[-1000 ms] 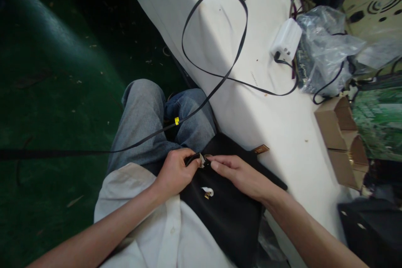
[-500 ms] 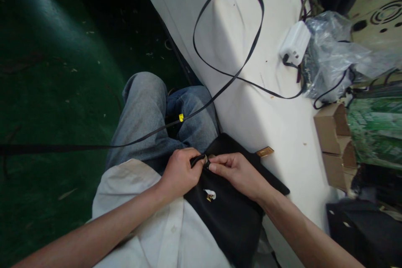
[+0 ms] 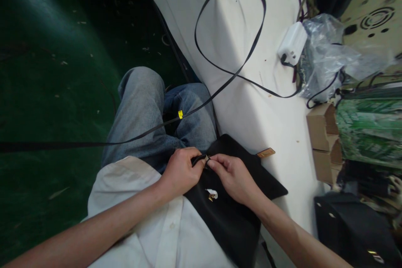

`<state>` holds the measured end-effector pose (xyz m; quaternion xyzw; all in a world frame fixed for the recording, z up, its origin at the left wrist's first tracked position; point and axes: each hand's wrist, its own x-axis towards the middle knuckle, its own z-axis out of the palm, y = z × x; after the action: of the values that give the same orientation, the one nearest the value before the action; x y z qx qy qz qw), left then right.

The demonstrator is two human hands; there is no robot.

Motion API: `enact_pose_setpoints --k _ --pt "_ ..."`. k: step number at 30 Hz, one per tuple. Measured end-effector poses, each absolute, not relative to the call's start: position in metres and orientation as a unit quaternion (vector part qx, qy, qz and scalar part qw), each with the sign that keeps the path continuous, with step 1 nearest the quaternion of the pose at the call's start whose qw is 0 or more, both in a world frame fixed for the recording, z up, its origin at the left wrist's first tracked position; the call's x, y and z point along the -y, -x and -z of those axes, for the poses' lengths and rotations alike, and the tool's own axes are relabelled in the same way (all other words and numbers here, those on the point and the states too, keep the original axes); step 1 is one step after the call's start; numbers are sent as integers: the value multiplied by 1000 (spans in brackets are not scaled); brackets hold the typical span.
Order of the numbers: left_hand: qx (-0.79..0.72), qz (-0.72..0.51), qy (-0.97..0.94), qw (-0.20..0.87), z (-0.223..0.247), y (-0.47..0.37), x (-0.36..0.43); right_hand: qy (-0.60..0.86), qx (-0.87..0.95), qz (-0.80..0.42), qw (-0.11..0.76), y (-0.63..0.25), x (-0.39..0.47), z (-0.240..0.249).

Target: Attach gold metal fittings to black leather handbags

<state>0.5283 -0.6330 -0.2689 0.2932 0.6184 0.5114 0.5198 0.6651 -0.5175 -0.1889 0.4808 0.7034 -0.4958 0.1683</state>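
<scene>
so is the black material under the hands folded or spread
Spread: the black material shows a broad face, corners out; hidden layers, cannot tell.

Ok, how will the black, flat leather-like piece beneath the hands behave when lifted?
The black leather-like piece probably bends yet keeps shape: its edges look fairly straight. It may be slick, its surface looking smooth. Tilting might shift the small white scrap on it.

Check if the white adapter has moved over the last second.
No visible move: the white adapter sits the same way off the faint printed marks on the white table. Both drift together, apparently camera motion.
</scene>
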Motion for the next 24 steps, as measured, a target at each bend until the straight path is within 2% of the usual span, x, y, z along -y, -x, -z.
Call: enact_pose_setpoints --k 11,16,21,24 --pt "-628 -490 -285 533 274 -529 634 -495 -718 478 106 -664 527 193" --pt "-615 -481 -291 553 272 -524 635 -454 -729 489 151 -671 517 174" --pt "-613 -479 -287 559 271 -523 633 -434 -675 560 206 -685 498 166" --pt "-609 -492 -285 553 272 -524 633 -453 -644 585 197 -691 494 171"
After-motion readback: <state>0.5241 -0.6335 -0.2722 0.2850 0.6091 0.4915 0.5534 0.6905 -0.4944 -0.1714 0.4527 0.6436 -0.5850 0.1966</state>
